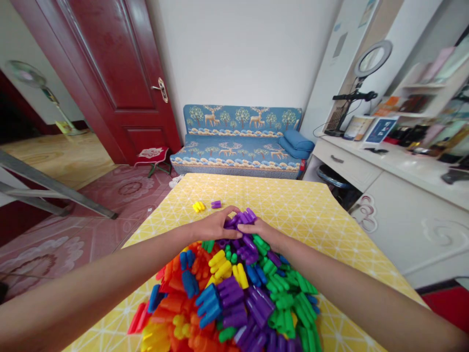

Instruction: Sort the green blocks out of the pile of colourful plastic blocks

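Observation:
A big heap of plastic toy building pieces (223,293) in orange, green, purple, blue, yellow and red covers the near part of the table. Over its far edge, my left hand (216,226) curls around purple building pieces (246,219) from the left, thumb pointing right. From the other side my right hand (261,230) closes on the same purple cluster, its thumb across the front. How many pieces are between the hands cannot be made out. Beyond my left hand lie a yellow piece (199,207) and a small purple piece (216,204), apart from the heap.
The table has a yellow patterned cloth (293,200). Behind it stands a blue sofa (238,142) with deer print. A white cabinet (410,195) flanks the right side, with a ring light on top. To the left are a red stool (152,155) and a metal ladder-like frame (54,186).

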A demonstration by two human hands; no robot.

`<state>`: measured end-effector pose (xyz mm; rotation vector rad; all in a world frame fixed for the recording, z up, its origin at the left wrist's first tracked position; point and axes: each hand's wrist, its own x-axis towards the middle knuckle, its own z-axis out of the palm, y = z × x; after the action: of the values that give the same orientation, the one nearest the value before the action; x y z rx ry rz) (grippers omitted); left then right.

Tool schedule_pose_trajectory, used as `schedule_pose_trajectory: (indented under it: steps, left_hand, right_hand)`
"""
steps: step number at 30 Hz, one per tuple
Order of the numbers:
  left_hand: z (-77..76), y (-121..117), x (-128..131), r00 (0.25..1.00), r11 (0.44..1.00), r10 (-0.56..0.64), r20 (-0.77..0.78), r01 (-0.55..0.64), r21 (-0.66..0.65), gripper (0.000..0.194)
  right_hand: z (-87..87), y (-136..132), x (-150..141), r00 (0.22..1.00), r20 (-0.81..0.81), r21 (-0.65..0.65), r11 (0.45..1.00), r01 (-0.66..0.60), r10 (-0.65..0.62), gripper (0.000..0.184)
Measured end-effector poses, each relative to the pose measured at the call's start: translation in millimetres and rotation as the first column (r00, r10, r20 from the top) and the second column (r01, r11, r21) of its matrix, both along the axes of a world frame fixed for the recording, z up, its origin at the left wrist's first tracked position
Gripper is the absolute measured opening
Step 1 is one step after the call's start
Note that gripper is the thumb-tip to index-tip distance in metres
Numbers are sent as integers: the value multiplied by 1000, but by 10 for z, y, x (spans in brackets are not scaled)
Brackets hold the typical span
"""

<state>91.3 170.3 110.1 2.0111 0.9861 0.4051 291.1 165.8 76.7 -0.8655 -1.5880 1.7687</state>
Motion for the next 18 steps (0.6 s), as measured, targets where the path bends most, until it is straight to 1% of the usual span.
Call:
schedule_pose_trajectory:
  steps: [2,3,5,7,9,11,14,16,18]
  left_hand:
    - [120,-285,-42,1000,994,1,-25,2,109,62]
    - [169,-431,-64,999,984,14,-48,-5,181,64]
    - [231,-711,-112,996,954,32,-85,-5,300,70]
    - [234,-958,-167,993,929,13,-115,31,370,78]
    - [192,-1166,-234,988,909,4,-156,61,413,85]
    - [133,-1339,-309,982,886,-12,-190,98,453,90]
    - [80,-1546,-427,974,841,-38,-224,153,520,91]
    - [90,-1650,-498,977,811,-26,-212,145,567,89]
    - [133,-1710,-560,989,781,7,-150,89,618,82]
  right_hand:
    - [104,-238,-6,998,68,193,981,-11,-2,48]
    - [146,-362,-7,994,105,297,955,-7,-25,53]
    - [206,-611,-4,981,163,489,872,14,-107,65]
    - [237,-846,4,963,212,617,787,0,-167,75]
    - [248,-1050,12,946,256,688,725,-34,-198,83]
    - [246,-1212,14,936,285,725,686,-67,-209,88]
    - [228,-1369,-7,923,330,760,636,-136,-198,91]
    - [214,-1429,-42,926,341,779,601,-180,-164,90]
    - [210,-1471,-83,935,338,786,578,-219,-105,83]
